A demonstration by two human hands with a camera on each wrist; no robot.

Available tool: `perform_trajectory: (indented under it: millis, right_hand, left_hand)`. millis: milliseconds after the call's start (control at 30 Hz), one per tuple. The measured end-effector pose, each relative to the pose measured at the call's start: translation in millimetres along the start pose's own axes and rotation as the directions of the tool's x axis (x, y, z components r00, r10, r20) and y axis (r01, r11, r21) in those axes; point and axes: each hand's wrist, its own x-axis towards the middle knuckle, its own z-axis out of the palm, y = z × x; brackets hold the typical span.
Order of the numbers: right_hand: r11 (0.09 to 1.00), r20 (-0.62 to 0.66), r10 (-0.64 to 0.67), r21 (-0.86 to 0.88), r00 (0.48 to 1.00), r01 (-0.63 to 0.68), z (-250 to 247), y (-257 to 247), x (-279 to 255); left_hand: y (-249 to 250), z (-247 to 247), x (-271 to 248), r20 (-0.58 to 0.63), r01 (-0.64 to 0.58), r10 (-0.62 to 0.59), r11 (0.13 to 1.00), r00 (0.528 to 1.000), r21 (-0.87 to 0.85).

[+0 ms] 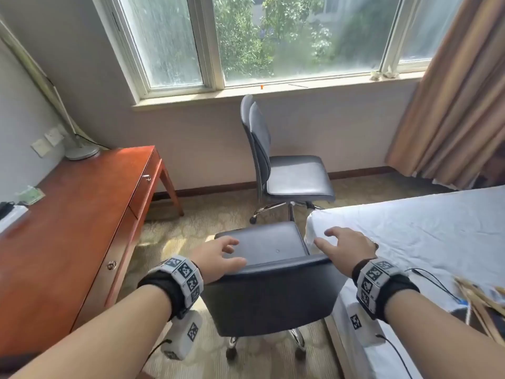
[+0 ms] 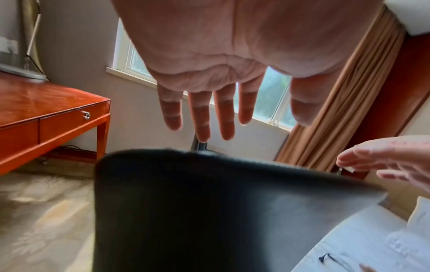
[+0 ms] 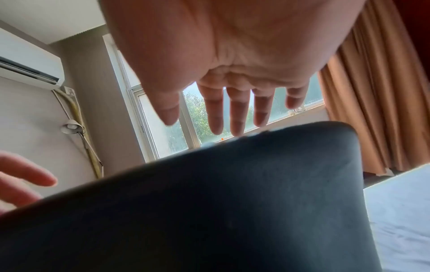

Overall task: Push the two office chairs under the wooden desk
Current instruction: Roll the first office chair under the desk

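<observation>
A black office chair (image 1: 270, 294) stands right in front of me, its backrest (image 2: 209, 211) nearest, between the desk and the bed. My left hand (image 1: 218, 258) hovers over the backrest's left top corner, fingers spread and straight. Over the right top corner my right hand (image 1: 344, 247) is likewise open, just above the backrest (image 3: 209, 202); neither hand grips anything. A second black office chair (image 1: 287, 170) stands by the window wall, seat pointing right. The reddish wooden desk (image 1: 71, 222) runs along the left wall, its knee space facing the chairs.
A white-sheeted bed (image 1: 423, 242) crowds the near chair's right side. A lamp base (image 1: 82, 151), a white box and small items lie on the desk. Brown curtains (image 1: 451, 105) hang at right. Patterned carpet (image 1: 175, 231) lies between desk and chairs.
</observation>
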Motion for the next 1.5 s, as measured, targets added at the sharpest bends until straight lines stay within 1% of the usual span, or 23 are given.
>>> perform_trajectory:
  millis: [133,233,300,500,633,700,767,833,867,900,967,1100,1200,1267,1333,1400,1500]
  right_hand:
    - [0.999,-0.022,-0.024,0.028,0.999,0.024,10,-1,-3]
    - [0.999,0.016,-0.034,0.033,0.999,0.034,17,-5,-9]
    - [0.999,0.027,-0.029,0.025,0.999,0.028,18,-7,-11]
    - [1.0,0.004,0.0,0.029,1.0,0.0,11,-11,-16]
    - [0.998,-0.028,0.06,0.038,0.998,-0.059,5,-11,-24]
    - [0.984,-0.044,0.144,0.112,0.989,-0.139,4,-7,-28]
    - [0.946,-0.042,0.268,0.203,0.962,-0.255,7,2,-27]
    - [0.86,-0.015,0.399,0.353,0.917,-0.369,8,10,-30]
    - [0.789,0.017,0.462,0.45,0.887,-0.419,11,15,-29]
    - [0.706,0.071,0.509,0.535,0.858,-0.463,14,20,-30]
    - [0.531,0.236,0.555,0.637,0.798,-0.558,21,25,-28]
    - [0.249,0.456,0.505,0.736,0.733,-0.629,42,19,-10]
    - [-0.01,0.592,0.429,0.758,0.682,-0.652,60,3,5]
    - [-0.12,0.608,0.382,0.779,0.695,-0.616,64,-12,7]
    - [-0.155,0.595,0.374,0.796,0.711,-0.585,68,-19,17]
    - [-0.159,0.583,0.387,0.806,0.715,-0.571,69,-24,29]
    - [-0.132,0.57,0.409,0.81,0.713,-0.572,71,-30,42]
  left_hand:
    - [-8,8,-9,0.056,0.044,-0.047,0.998,0.997,0.043]
    - [-12,8,-14,0.063,0.065,-0.068,0.996,0.996,0.054]
    - [-14,6,-15,0.07,0.07,-0.075,0.995,0.995,0.068]
    - [-20,4,-14,0.092,0.08,-0.089,0.992,0.992,0.094]
    - [-22,4,-14,0.11,0.069,-0.08,0.992,0.991,0.102]
    - [-23,5,-13,0.106,0.054,-0.065,0.993,0.992,0.104]
    - [-23,8,-10,0.113,0.042,-0.054,0.993,0.992,0.111]
    - [-24,12,-7,0.126,0.024,-0.043,0.989,0.991,0.145]
    - [-23,14,-5,0.132,0.011,-0.035,0.984,0.991,0.178]
    - [-23,17,-4,0.136,-0.002,-0.028,0.976,0.99,0.216]
    - [-20,18,0,0.139,-0.021,-0.018,0.96,0.99,0.278]
    - [-21,19,13,0.142,-0.032,-0.024,0.924,0.99,0.381]
    - [-24,23,23,0.153,-0.023,-0.051,0.894,0.987,0.448]
    - [-26,28,29,0.15,-0.019,-0.059,0.88,0.987,0.474]
    - [-29,29,33,0.113,0.0,-0.06,0.884,0.992,0.467]
    - [-34,28,34,0.078,0.001,-0.043,0.881,0.996,0.474]
    - [-46,26,32,0.07,-0.017,-0.02,0.869,0.997,0.495]
